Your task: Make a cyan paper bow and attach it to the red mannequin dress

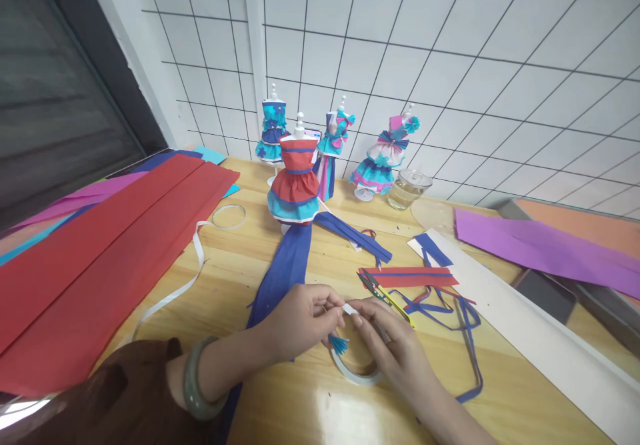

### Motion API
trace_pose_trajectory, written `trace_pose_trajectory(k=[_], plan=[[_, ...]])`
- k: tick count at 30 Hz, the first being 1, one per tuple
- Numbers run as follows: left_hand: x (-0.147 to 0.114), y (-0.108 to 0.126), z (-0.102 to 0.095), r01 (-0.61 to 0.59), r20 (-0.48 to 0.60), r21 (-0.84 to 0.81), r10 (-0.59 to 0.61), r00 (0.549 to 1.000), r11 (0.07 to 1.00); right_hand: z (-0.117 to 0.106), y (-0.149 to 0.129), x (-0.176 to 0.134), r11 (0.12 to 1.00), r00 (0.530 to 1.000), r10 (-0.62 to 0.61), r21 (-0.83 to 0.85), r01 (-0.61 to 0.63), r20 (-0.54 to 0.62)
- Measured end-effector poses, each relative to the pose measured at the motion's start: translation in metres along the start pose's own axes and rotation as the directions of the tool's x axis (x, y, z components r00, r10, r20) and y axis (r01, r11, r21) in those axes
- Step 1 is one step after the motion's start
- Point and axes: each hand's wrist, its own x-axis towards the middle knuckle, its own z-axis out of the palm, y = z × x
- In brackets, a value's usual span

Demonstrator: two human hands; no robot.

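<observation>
Near the table's front edge my two hands meet. My right hand (397, 345) is closed on a roll of white tape (356, 377), whose ring shows below the fingers. My left hand (303, 318) pinches at the short white tape end (349, 309) between the fingertips of both hands. A small pleated teal paper piece (339, 343) sticks out under my left fingers; whether they hold it or it rests there is hidden. Just beyond my right hand lie yellow-handled scissors (383, 293). Long blue crepe paper (283, 268) runs beneath my left forearm.
Several small dress forms stand at the back, the nearest in a red dress (296, 181). A glass cup (407, 190) is beside them. Red paper sheets (125, 245) cover the left side. Blue paper strips (470, 325), white paper (525, 331) and purple paper (545, 248) lie right.
</observation>
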Motion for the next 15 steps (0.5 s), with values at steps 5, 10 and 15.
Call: trace_pose_trajectory(k=[5, 10, 15], plan=[[0.0008, -0.0046, -0.0012, -0.012, -0.01, 0.0, 0.012, 1.0, 1.0, 0.0039, 0.0054, -0.0038, 0.984, 0.988, 0.145, 0.112, -0.139, -0.048], [0.0014, -0.0027, -0.0029, -0.004, -0.029, -0.013, 0.003, 1.0, 1.0, 0.0042, 0.0025, -0.0006, 0.866, 0.958, 0.285, 0.429, -0.258, 0.0], [-0.0006, -0.0021, -0.0048, -0.055, -0.038, 0.059, 0.058, 0.998, 0.997, -0.003, 0.0021, 0.0043, 0.62, 0.912, 0.39, 0.696, -0.362, 0.127]])
